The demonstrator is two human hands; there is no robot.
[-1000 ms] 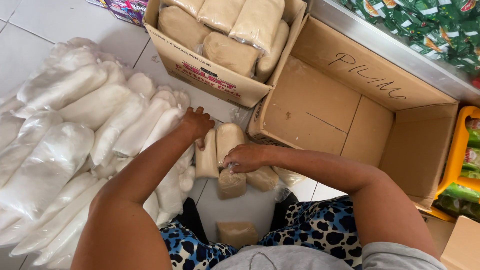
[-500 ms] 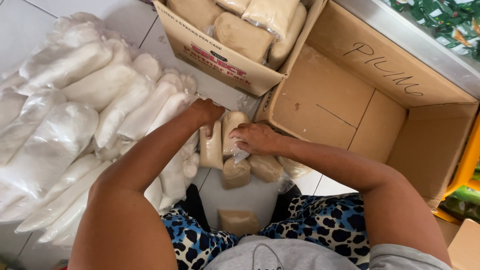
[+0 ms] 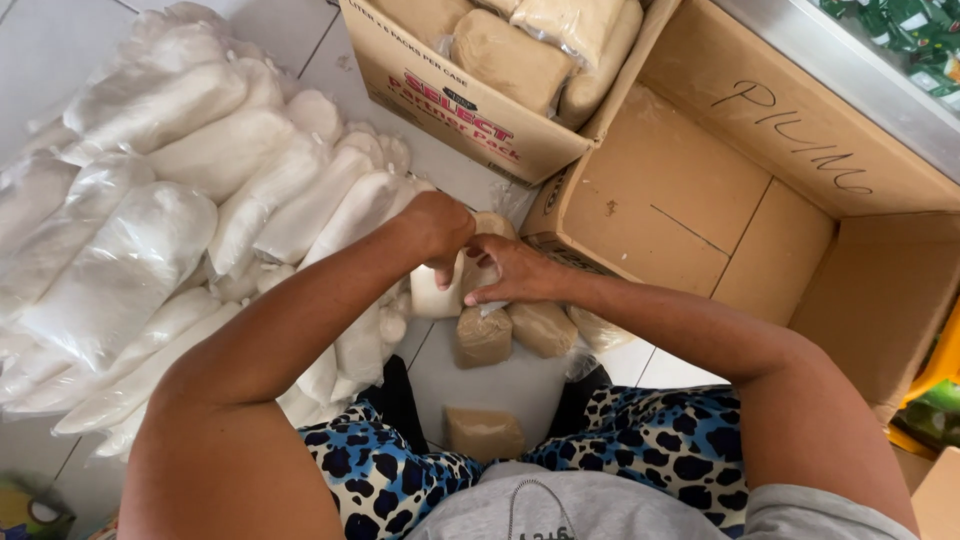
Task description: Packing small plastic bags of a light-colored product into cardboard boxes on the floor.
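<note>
My left hand [image 3: 438,226] and my right hand [image 3: 510,270] meet over a small clear bag of pale powder [image 3: 437,293] standing on the tiled floor, and both pinch its top. Under my right hand lie several small bags of brown sugar [image 3: 484,335], one more [image 3: 484,433] close to my lap. A big heap of white-filled plastic bags [image 3: 180,210] covers the floor to the left.
A cardboard box [image 3: 470,110] packed with brown sugar bags [image 3: 505,55] stands ahead. An empty open carton [image 3: 720,200] lies on its side to the right. Green packets [image 3: 905,30] sit on a shelf top right; a yellow crate [image 3: 940,390] is at the right edge.
Both hands have drawn closer together on top of the small bag. The view has shifted slightly, bringing the boxes closer.
</note>
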